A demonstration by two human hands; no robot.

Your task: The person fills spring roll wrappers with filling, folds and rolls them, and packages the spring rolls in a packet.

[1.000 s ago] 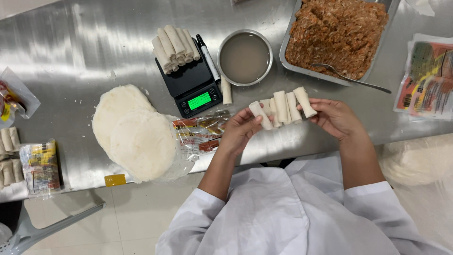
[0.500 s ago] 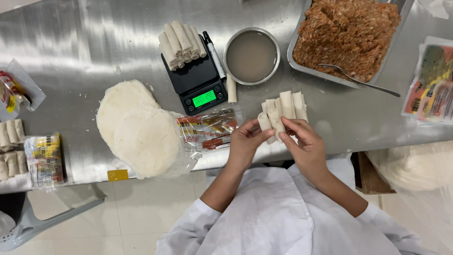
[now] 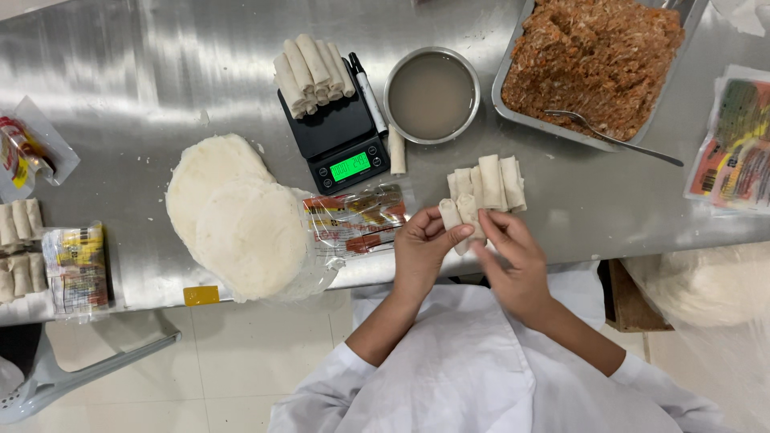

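Note:
My left hand [image 3: 423,250] and my right hand [image 3: 513,255] meet at the near edge of the steel table [image 3: 128,72], both gripping two pale rolled spring rolls [image 3: 459,216]. Just beyond my fingers a short row of finished rolls [image 3: 491,181] lies on the steel. A black digital scale [image 3: 337,136] to the left carries a pile of several rolls [image 3: 311,66] on its platform. One loose roll [image 3: 397,151] rests beside the scale.
Round white wrappers [image 3: 237,216] are stacked left on plastic. A metal bowl of cloudy liquid [image 3: 432,95], a tray of orange-brown filling [image 3: 597,60] with a spoon [image 3: 609,138], a printed packet [image 3: 357,218], and bagged rolls [image 3: 20,240] at far left.
Both hands came down from holding the row of rolls in the air; the row now lies on the table and my hands have drawn together near the edge.

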